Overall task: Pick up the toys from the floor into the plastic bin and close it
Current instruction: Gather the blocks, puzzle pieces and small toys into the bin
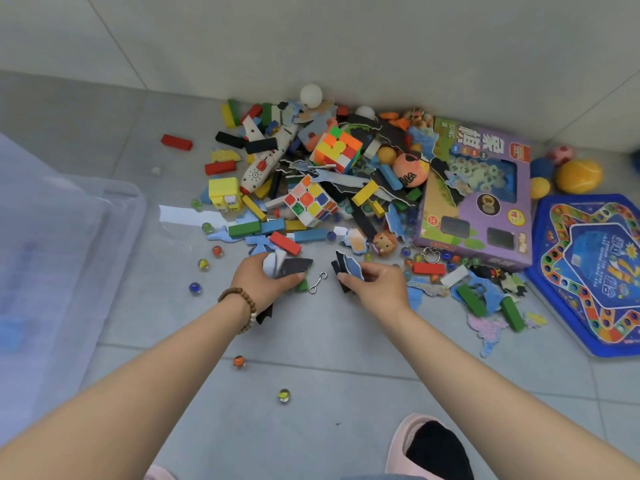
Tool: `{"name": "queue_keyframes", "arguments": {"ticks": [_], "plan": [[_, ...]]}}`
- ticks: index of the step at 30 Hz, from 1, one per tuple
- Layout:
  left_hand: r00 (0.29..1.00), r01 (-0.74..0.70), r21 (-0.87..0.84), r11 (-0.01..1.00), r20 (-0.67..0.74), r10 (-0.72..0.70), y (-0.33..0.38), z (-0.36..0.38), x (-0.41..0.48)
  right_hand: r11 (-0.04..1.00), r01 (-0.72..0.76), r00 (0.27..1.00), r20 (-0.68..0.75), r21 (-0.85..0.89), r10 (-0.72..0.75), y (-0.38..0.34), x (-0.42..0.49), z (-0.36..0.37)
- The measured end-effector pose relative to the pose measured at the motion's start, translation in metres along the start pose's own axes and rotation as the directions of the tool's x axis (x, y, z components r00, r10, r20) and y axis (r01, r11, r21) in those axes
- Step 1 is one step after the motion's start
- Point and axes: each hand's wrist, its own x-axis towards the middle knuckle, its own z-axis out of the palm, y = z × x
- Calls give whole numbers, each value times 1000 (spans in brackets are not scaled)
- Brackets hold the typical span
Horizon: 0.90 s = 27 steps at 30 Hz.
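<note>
A heap of toys (pixel 322 181) lies on the grey tiled floor against the wall: coloured wooden blocks, two puzzle cubes, a white toy plane, balls, marbles and flat foam puzzle pieces. My left hand (pixel 263 278), with a bead bracelet on the wrist, grips a bunch of black and blue foam pieces (pixel 287 266) at the heap's near edge. My right hand (pixel 374 285) holds a few more foam pieces (pixel 348 270) just to the right. The clear plastic bin (pixel 69 244) stands at the left.
A purple game box (pixel 481 202) and a blue star-shaped game board (pixel 592 271) lie at the right. Loose marbles (pixel 239 361) and a metal hook (pixel 318 282) are scattered on the floor near my hands. My pink slipper (pixel 429 445) is at the bottom.
</note>
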Motion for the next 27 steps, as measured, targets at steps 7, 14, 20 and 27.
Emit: {"name": "queue_keyframes", "arguments": {"ticks": [7,14,20,27], "plan": [[990,107,-11,994,92,-105,15,6,1,962,-228,973,65,148,220,-9,4,26],[962,198,-106,975,213,-172,9,4,4,934,-291,946,209,207,249,-15,1,23],[990,113,-216,970,104,-92,26,-7,-13,963,-174,962,244,207,121,-38,-14,10],[991,-121,-262,957,-87,102,83,-120,-68,991,84,932,345,101,-114,-165,-76,10]]}}
